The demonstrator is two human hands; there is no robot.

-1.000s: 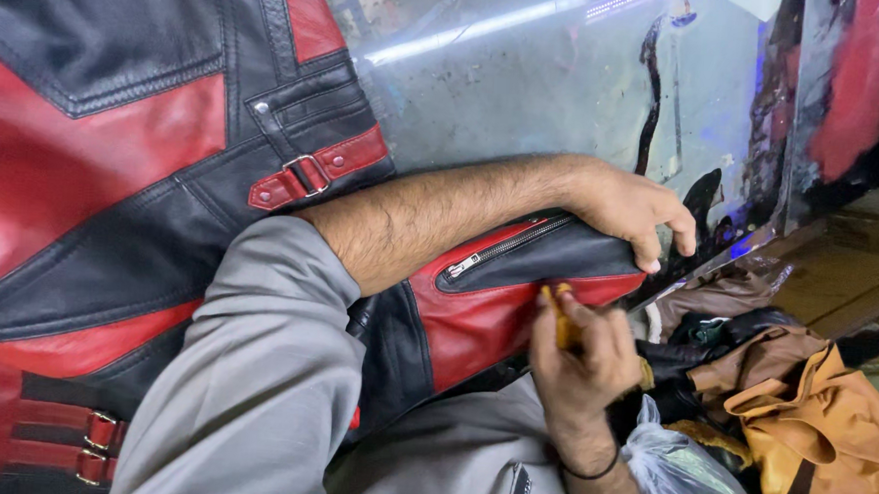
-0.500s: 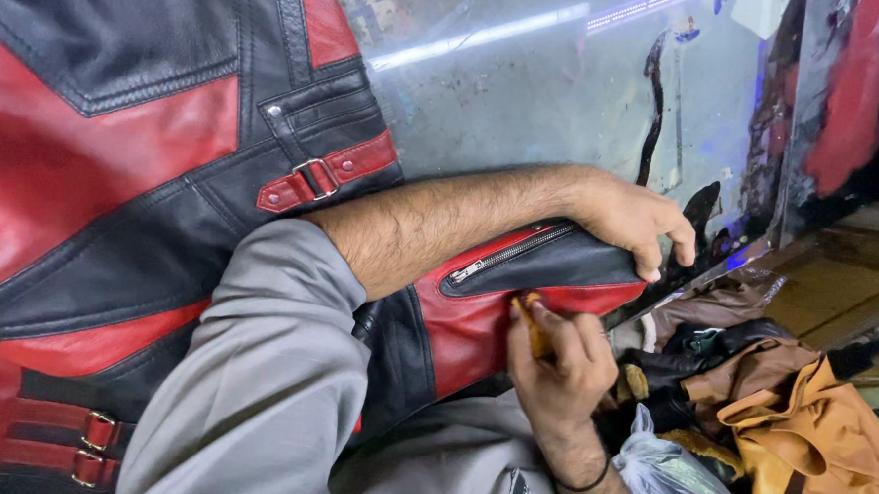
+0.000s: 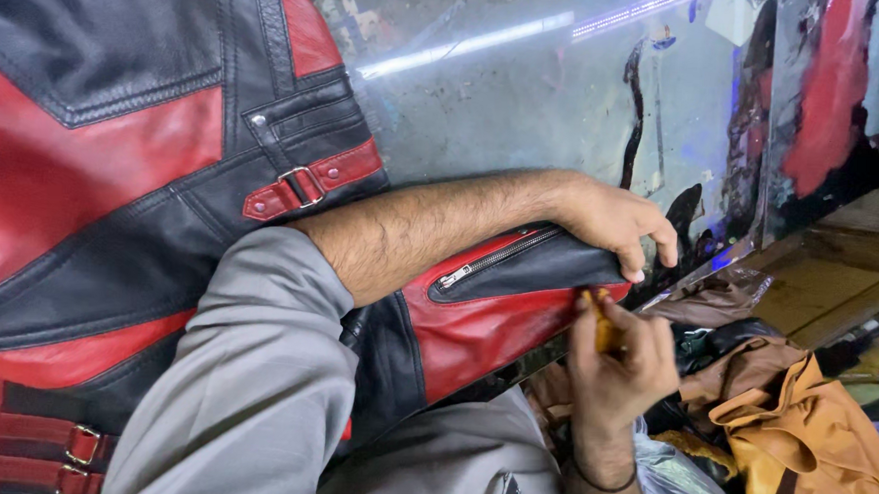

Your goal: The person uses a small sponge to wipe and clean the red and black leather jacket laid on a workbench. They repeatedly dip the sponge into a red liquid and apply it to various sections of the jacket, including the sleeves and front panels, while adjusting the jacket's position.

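Scuffed, glossy surface behind; my right hand has crept back along the seam, pinching a small yellow tool; my left hand stays curled over the smooth red-and-black leather jacket's zippered sleeve.

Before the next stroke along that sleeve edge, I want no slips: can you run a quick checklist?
1. Left hand pins the sleeve: ok, fingers curl over its end.
2. Right hand grips the small yellow tool: ok, pinched in the fingers.
3. Tool tip meets the sleeve edge: cannot tell, fingers hide it.
4. Sleeve zipper closed: ok.
5. Left fingertips away from the tool: not ok, they sit close above it.
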